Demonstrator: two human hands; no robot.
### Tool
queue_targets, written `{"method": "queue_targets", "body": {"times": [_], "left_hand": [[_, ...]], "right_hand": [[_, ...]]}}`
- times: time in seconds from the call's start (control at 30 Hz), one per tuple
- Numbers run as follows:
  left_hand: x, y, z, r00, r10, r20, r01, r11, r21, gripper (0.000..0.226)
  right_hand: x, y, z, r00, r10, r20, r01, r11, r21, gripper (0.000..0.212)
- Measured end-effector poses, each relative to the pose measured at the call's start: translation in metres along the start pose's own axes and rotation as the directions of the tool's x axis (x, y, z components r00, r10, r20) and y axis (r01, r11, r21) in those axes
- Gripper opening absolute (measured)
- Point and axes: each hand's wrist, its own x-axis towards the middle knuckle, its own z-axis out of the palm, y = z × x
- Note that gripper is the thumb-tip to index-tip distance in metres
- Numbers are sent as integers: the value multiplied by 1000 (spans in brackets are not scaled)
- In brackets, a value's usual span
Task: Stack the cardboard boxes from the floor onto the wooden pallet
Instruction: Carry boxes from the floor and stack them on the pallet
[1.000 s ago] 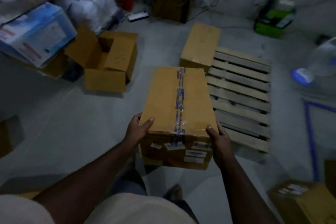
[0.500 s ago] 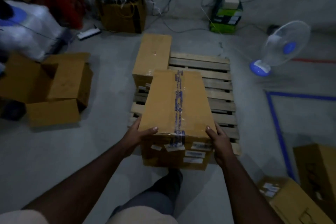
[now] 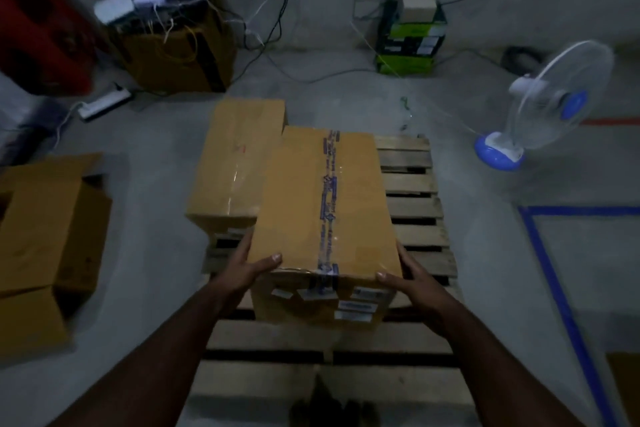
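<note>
A sealed cardboard box (image 3: 325, 204) with blue printed tape along its top is held over the wooden pallet (image 3: 412, 211), near its middle. My left hand (image 3: 251, 265) grips its near left corner, thumb on top. My right hand (image 3: 407, 279) grips the near right corner the same way. White labels show on the box's near face. A second sealed cardboard box (image 3: 235, 166) lies on the pallet's far left part, right beside the held one. Whether the held box rests on the slats I cannot tell.
An open empty carton (image 3: 45, 239) stands on the floor at left. A white and blue fan (image 3: 540, 107) stands right of the pallet. Blue floor tape (image 3: 554, 284) runs along the right. Boxes with cables and a power strip (image 3: 104, 104) line the back wall.
I have stepped up to the pallet, so it now fills the view below me. The held box has moved forward over the slats, next to the box lying there.
</note>
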Motion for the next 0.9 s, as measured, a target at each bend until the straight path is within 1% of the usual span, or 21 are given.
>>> {"method": "queue_targets", "body": {"times": [0.03,0.07,0.13,0.27,0.33,0.4,0.5,0.57,0.67,0.73,0.8,0.9], "left_hand": [[24,-2,3,1000,-7,-1,7,1000,11,101],[49,-6,5,1000,-9,-1,9,1000,29,97],[92,-10,8,1000,2,28,-4,995,95,83],[175,-24,4,996,53,74,-67,978,196,79],[209,-36,-2,996,60,69,-74,974,215,86],[238,-49,-11,999,49,-16,-41,949,313,98],[265,-57,-16,990,99,-104,-37,876,481,101],[283,-58,-19,983,136,-123,-52,850,524,98],[300,-58,-25,972,167,-164,-54,842,538,92],[314,-66,-31,974,155,-162,-34,816,576,96],[325,-77,-38,982,113,-150,7,778,628,101],[337,-94,-48,985,54,-162,77,702,707,103]], "right_hand": [[24,0,-9,1000,8,-9,-8,1000,11,91],[46,0,-16,1000,19,-21,-18,999,30,89],[84,2,-26,999,23,-48,-19,998,67,83],[154,17,-35,995,-22,-98,32,994,103,72],[187,28,-38,995,-19,-101,32,991,133,72],[217,36,-35,995,-37,-95,52,987,152,75],[256,40,-34,992,-97,-77,106,987,124,80],[277,41,-32,991,-113,-75,122,984,133,80],[298,45,-29,993,-110,-50,117,978,172,81],[312,49,-26,993,-115,-26,117,981,155,80],[326,56,-25,993,-112,-20,114,985,129,80],[339,73,-18,992,-123,-24,125,987,97,80]]}}
